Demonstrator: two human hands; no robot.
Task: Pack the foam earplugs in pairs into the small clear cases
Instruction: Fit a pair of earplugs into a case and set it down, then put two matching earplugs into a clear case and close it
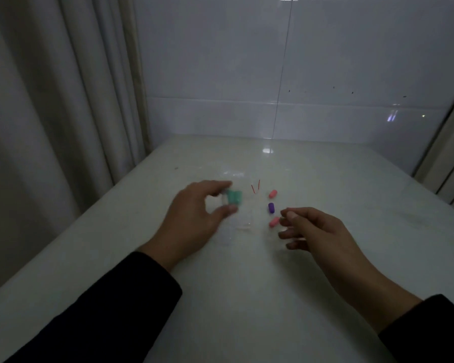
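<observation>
Where the pale table (247, 297) meets a tiled wall (325, 61) and a curtain (50, 100), two dark-sleeved arms reach forward; the left hand (192, 218) pinches a clear case (227, 203) holding green earplugs (233, 197) between thumb and fingertips; the right hand (323, 231), fingers loosely curled and holding nothing, hovers just beside the near pink earplug (274, 221); a purple earplug (271, 208) and the far pink earplug (272, 193) lie beyond it.

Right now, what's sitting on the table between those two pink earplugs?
In the head view, a single purple earplug lies between the far pink earplug and the near pink earplug, apart from both.
</observation>
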